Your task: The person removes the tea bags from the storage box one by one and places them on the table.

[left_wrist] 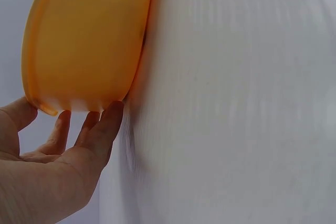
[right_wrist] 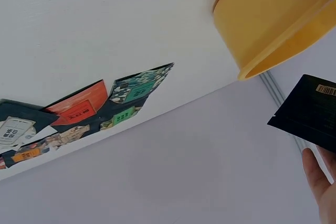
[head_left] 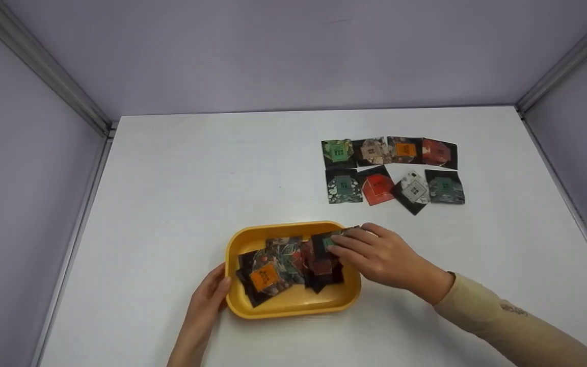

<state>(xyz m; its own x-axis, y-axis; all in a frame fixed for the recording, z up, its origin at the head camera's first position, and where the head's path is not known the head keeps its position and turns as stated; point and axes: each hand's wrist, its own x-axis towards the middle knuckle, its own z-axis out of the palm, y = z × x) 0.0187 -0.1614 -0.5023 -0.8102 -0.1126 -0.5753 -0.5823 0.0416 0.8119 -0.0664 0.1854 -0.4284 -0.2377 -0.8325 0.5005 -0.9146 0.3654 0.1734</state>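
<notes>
Several small dark packets with coloured labels, one with an orange label [head_left: 264, 278], lie overlapping in a yellow tray [head_left: 293, 312]. My left hand [head_left: 204, 300] grips the tray's left end. The left wrist view shows that hand [left_wrist: 65, 166] with its thumb at the rim and its fingers against the wall of the tray [left_wrist: 86, 40]. Over the tray's right end, my right hand [head_left: 382, 257] pinches a dark packet with a green label [head_left: 328, 242]. In the right wrist view the black, barcoded back of a packet [right_wrist: 310, 111] stands by the fingers of this hand [right_wrist: 324, 184].
Beyond the tray at the right, packets lie on the white table [head_left: 181, 183] in two rows. The back row includes a green one [head_left: 339, 153]; the front row includes a red one [head_left: 377, 186] and a tilted white-and-black one [head_left: 414, 191]. Pale walls [head_left: 283, 61] enclose the table.
</notes>
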